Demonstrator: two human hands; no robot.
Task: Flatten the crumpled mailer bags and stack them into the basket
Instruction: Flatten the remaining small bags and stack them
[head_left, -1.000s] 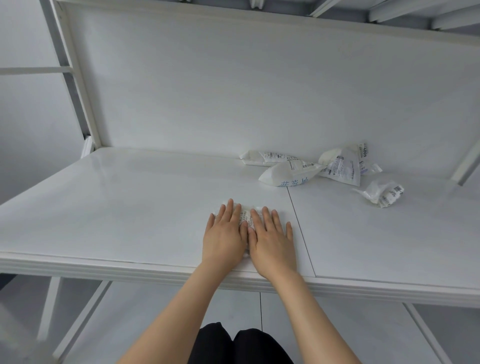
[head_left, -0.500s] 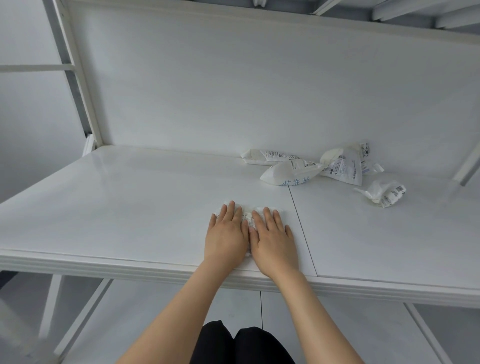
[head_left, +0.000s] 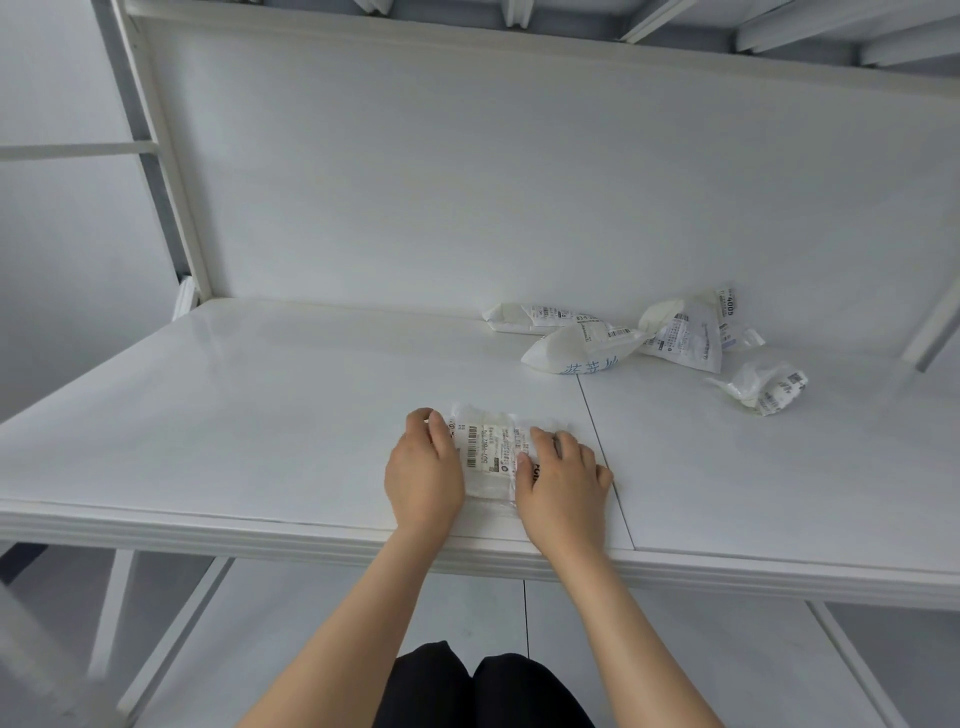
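A small clear mailer bag (head_left: 489, 453) with a barcode label lies flat on the white table (head_left: 249, 415) near its front edge. My left hand (head_left: 423, 470) rests on the bag's left end with the fingers curled over its edge. My right hand (head_left: 563, 480) presses on its right end, fingers bent. Several crumpled mailer bags lie at the back right: a white bag with blue print (head_left: 579, 351), a flatter bag (head_left: 535, 317) behind it, a labelled bag (head_left: 685, 332) and a small clear bag (head_left: 766, 387). No basket is in view.
A white back panel (head_left: 467, 182) rises behind the table. White frame posts stand at the left (head_left: 161, 156) and at the far right. A seam (head_left: 602, 447) in the tabletop runs front to back just right of my right hand.
My hands have slid apart from the middle to the two ends of the bag, and its barcode label now shows between them. The fingers have gone from flat to curled.
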